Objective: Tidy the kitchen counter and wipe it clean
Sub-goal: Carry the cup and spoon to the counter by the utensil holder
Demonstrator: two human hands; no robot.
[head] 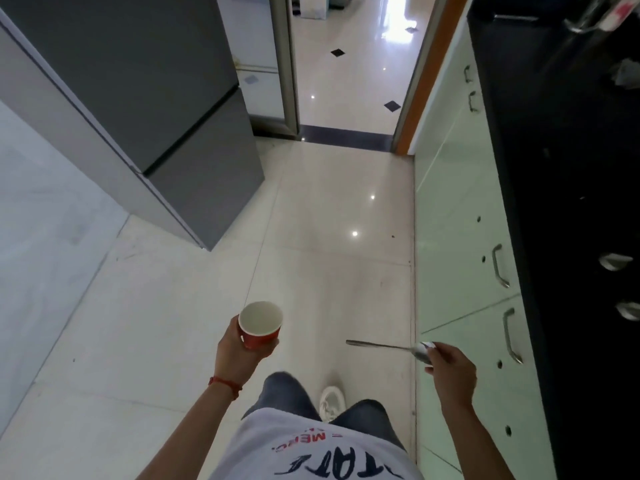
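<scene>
My left hand (231, 344) grips a red paper cup (260, 325) with a white, empty inside, held upright over the floor. My right hand (450, 370) pinches a metal spoon (384, 346) by its bowl, so the handle sticks out to the left. The black kitchen counter (568, 174) runs along the right side, beyond my right hand. On it lie two pale crumpled scraps (614, 261) near its right edge and another scrap (628, 76) farther back.
Pale green cabinet fronts (460, 216) with metal handles stand below the counter. A grey fridge (145, 109) stands at the left. A glossy tiled floor (329, 209) leads to an open doorway (349, 81) ahead. My white shoe (331, 401) shows below.
</scene>
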